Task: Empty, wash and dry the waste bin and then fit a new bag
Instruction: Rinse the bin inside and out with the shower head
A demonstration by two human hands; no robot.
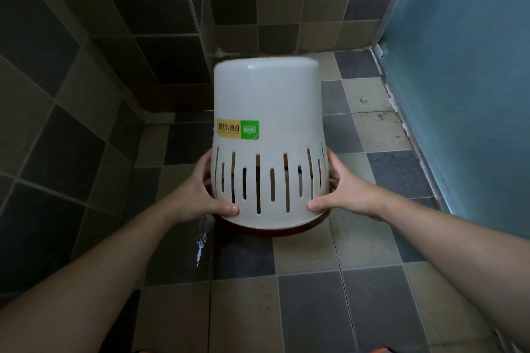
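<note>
Bin (pixel 268 112), white and slotted, is held upside down above the tiled floor (pixel 312 295). Left hand (pixel 200 195) and right hand (pixel 348 195) each grip its sides near the dark rim (pixel 272 231). Water perhaps trickles below.

The waste bin (pixel 266 135), held upside down, hides its own mouth and inside. Fingers of the left hand (pixel 200 195), at nine o'clock, and the right hand (pixel 350 195), at three, vanish behind it. The sticker (pixel 237 129) text is unreadable.

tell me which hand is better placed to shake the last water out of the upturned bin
Neither alone: the left hand and right hand grip opposite sides of the white bin near its red rim. Water trickles on the left, so tipping leftward probably suits.
</note>
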